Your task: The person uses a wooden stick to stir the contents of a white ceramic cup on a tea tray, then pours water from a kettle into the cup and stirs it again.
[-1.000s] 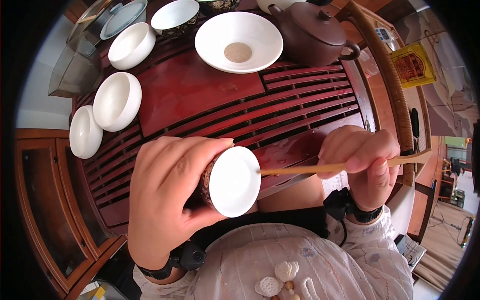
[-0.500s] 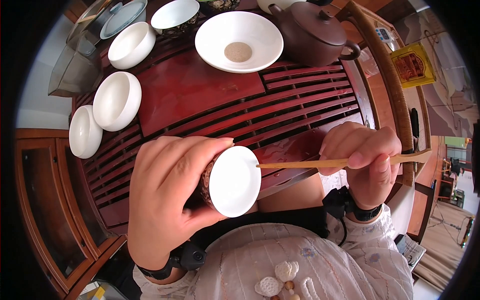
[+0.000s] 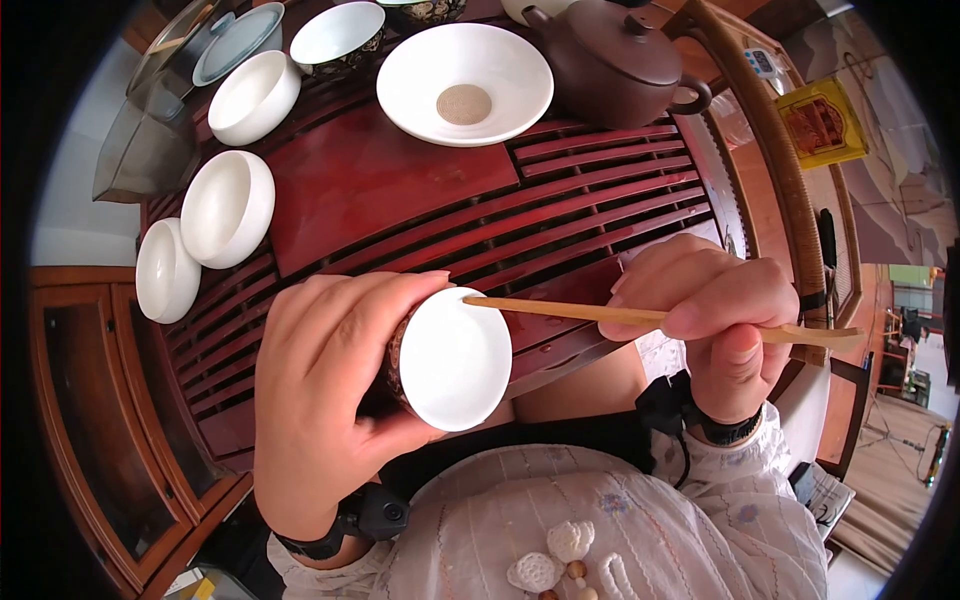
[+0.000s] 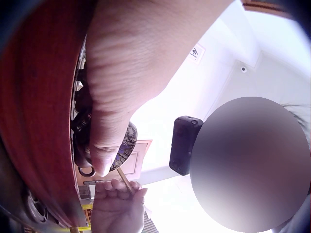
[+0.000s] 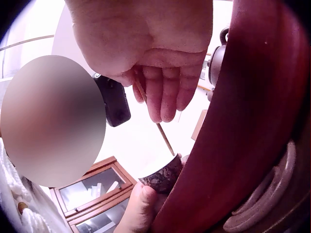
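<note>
In the head view the left hand (image 3: pixel 325 390) grips a small cup (image 3: pixel 455 360), white inside and dark patterned outside, with its mouth tilted toward the camera. The right hand (image 3: pixel 715 320) pinches a thin wooden stick (image 3: pixel 560 309) between thumb and fingers; the narrow tip lies at the cup's upper rim and the broader, curved end extends to the right. In the right wrist view the stick (image 5: pixel 165 140) slants down to the patterned cup (image 5: pixel 163 178). From the left wrist, the cup's patterned side (image 4: pixel 127 145) shows behind the left thumb.
A slatted red tray (image 3: pixel 390 195) lies beyond the hands. It bears a wide white bowl (image 3: pixel 510 85), a dark teapot (image 3: pixel 615 65), several white cups (image 3: pixel 228 208) and a lidded bowl (image 3: pixel 238 45). A yellow box (image 3: pixel 822 122) and a woven-edged rack (image 3: pixel 790 150) stand right.
The stick's tip has moved up and left along the cup's rim, and its broad end has dropped. The right hand shifted slightly left. The left hand still grips the cup; the head view has shifted slightly.
</note>
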Tool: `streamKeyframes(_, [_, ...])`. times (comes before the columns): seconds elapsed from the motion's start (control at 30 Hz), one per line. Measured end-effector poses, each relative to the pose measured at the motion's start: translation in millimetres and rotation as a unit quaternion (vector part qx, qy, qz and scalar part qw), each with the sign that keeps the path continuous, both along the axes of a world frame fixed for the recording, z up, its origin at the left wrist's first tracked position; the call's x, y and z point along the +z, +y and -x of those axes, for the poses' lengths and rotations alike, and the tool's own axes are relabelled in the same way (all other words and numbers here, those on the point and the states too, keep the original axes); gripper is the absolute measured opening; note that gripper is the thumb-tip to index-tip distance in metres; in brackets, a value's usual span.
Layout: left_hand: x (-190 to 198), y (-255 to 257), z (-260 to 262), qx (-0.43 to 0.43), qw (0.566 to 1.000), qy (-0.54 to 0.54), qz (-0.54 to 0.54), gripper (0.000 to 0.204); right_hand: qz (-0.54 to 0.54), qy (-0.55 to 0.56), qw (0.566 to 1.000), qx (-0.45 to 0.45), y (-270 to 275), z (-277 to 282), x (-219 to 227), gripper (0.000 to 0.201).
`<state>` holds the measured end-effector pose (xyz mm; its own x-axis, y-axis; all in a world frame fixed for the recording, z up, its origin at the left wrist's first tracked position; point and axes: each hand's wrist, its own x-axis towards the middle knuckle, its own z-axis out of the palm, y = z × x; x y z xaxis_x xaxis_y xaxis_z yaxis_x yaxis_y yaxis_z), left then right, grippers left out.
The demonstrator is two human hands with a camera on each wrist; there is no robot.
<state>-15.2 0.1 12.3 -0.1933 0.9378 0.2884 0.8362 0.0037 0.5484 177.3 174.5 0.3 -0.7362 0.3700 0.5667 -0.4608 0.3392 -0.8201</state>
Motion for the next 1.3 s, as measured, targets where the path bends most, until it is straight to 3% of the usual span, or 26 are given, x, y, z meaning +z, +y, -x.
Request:
streamKeyframes(0.93, [-0.5,0.5,0.1,-0.002,1.0,-0.011,-0.003,0.066,-0.008,-0.035,0.999,0.018,-2.9,-13.6,6.1,0.024])
streamKeyframes(1.13, [-1.1,-0.2,0.2,-0.002,1.0,-0.016,-0.01,0.066,0.043,-0.051,0.995,-0.072,-6.9,-20.8,3.3,0.029])
streamKeyframes(1.3, [0.0,-0.8,3.0,-0.016,0.999,-0.038,-0.01,0.068,0.113,-0.02,0.991,-0.066,-9.0,-24.9,-4.3,0.03])
